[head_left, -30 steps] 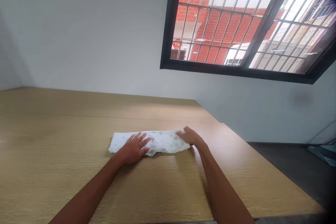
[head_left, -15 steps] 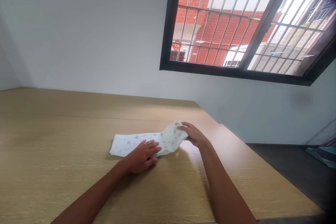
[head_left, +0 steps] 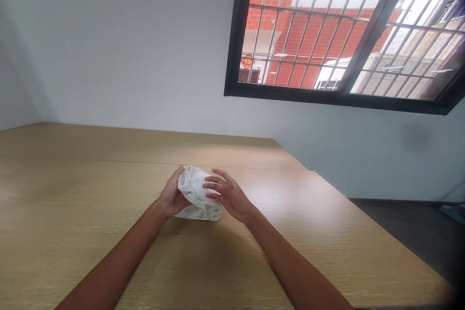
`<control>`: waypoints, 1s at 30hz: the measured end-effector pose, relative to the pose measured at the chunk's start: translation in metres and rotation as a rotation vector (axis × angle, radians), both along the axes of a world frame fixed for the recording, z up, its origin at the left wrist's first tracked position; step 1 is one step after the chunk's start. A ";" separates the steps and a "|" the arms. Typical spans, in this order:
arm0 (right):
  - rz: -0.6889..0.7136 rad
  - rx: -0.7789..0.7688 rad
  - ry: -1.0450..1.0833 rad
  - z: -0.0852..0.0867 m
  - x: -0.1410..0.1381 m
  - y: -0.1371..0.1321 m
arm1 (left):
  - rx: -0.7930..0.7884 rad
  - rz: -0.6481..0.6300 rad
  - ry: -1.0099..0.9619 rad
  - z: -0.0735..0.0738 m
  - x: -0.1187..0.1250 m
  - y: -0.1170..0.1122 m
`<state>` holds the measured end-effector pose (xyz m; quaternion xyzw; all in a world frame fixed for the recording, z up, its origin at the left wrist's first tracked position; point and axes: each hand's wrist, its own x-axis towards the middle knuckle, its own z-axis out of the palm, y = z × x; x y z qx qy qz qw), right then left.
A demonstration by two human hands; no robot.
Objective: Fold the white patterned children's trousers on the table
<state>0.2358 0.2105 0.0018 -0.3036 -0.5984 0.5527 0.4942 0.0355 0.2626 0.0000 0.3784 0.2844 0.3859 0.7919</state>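
Observation:
A small white cloth (head_left: pixel 196 193) with a faint printed pattern is bunched into a folded bundle on the wooden table (head_left: pixel 90 193). My left hand (head_left: pixel 171 197) cups its left side, fingers wrapped round the cloth's upper edge. My right hand (head_left: pixel 227 195) presses against the bundle's right side, its fingers spread across the fabric. The lower part of the cloth rests on the table between the two hands.
The table's right edge runs diagonally from the far corner (head_left: pixel 276 141) toward the near right, with dark floor (head_left: pixel 407 232) beyond. A grey wall and a barred window (head_left: pixel 337 34) stand behind.
The cloth lay stretched out flat; my right hand lifted its right end and carried it left over the rest. My left hand rose from pressing flat to gripping the bundle.

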 end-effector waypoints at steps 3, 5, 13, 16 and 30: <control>-0.165 0.264 -0.445 -0.014 0.001 -0.002 | -0.008 -0.078 0.053 0.001 -0.019 0.011; -0.213 0.458 -0.735 -0.021 0.000 -0.004 | 0.052 -0.093 0.111 -0.002 -0.028 0.018; -0.233 0.658 -1.002 -0.025 -0.006 -0.008 | 0.362 0.112 0.499 -0.016 -0.025 0.019; -0.247 0.652 -1.022 -0.024 -0.005 -0.008 | 0.427 0.148 0.536 -0.009 -0.032 0.019; -0.214 0.624 -1.121 -0.025 -0.004 -0.010 | 0.628 0.025 0.916 -0.009 -0.066 0.030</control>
